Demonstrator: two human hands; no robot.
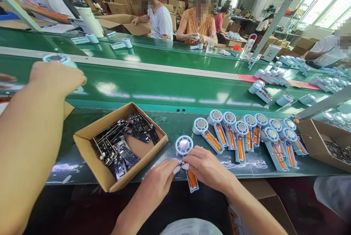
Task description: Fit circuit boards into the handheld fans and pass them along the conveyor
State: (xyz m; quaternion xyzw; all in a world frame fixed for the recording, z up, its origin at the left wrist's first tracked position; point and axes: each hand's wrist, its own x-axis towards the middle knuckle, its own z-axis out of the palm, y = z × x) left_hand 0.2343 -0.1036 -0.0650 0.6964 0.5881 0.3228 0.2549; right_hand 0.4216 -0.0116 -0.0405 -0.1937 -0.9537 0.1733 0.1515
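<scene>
A pale blue handheld fan (184,145) with a round silver-centred head and an orange battery (192,181) in its open handle lies in front of me at the bench edge. My left hand (160,176) and my right hand (205,165) meet over the upper handle, fingertips pinched together. White covers show on some fingertips. A small dark piece sits between them, mostly hidden, and I cannot make out its kind. To the left stands a cardboard box (90,161) of black circuit boards (127,150).
Several similar open fans (241,129) lie in rows on the right, beside another cardboard box (312,136). A co-worker's arm (41,118) reaches in from the left, holding a round blue part (59,59). Beyond runs a green conveyor (153,85), with people seated across it.
</scene>
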